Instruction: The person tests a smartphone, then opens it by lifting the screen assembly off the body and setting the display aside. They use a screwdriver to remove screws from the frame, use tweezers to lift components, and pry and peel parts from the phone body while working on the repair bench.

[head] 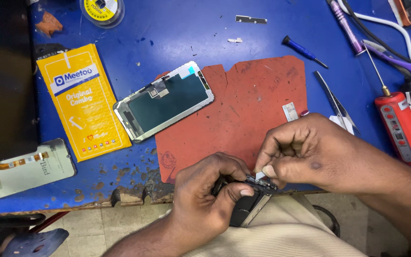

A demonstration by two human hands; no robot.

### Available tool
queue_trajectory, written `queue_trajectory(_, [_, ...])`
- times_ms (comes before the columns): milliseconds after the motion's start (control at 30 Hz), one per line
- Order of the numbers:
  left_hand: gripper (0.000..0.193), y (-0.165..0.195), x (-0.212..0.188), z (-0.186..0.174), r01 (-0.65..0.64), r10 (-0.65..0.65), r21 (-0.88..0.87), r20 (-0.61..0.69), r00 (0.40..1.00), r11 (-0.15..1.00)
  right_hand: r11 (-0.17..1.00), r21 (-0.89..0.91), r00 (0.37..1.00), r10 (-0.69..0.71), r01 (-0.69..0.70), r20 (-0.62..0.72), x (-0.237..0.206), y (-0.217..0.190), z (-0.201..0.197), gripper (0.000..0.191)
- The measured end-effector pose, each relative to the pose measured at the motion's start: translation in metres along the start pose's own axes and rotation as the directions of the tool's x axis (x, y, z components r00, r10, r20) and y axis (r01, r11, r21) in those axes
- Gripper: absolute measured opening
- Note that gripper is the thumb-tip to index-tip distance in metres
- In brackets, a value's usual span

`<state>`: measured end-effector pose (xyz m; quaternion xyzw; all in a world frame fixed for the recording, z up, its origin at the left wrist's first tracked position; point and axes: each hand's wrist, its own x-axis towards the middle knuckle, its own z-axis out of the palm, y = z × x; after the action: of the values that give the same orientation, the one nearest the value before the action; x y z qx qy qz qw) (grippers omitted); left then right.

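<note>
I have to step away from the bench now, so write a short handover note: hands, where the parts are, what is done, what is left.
Left hand grips the dark phone body over the lap, at the table edge.
Right hand pinches a small pale tab at the phone's top end.
A separate screen panel lies back-up, partly on the red mat. Tweezers and the red tool lie to the right.
Done: this phone has no screen fitted.
Left: the tab is not yet free; the panel is not fitted.
</note>
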<state>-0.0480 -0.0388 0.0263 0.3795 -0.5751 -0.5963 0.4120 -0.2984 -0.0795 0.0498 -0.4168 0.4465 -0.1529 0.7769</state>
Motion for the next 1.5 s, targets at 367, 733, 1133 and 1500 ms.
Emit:
queue_trajectory(367, [0.017,-0.002,0.002,-0.004,-0.037,0.038,0.040,-0.035,0.999,0.999,0.724,-0.644,0.860,-0.470,0.247,-0.198,-0.024,-0.015,0.031,0.011])
queue_trajectory(733, [0.016,0.000,0.002,-0.002,-0.036,0.037,0.028,-0.032,0.999,0.999,0.677,-0.700,0.802,-0.537,0.226,-0.261,-0.028,-0.009,0.048,0.016])
queue_trajectory(1133, [0.016,0.000,0.002,-0.005,-0.028,0.028,0.020,0.009,1.000,0.999,0.993,-0.068,0.964,-0.111,0.097,-0.241,-0.021,0.008,0.025,0.018])
queue_trajectory(1500, [0.020,-0.001,0.004,-0.006,0.182,-0.184,-0.036,-0.045,0.982,0.983,0.631,-0.756,0.698,-0.621,0.174,-0.358,-0.025,-0.016,0.034,0.012])
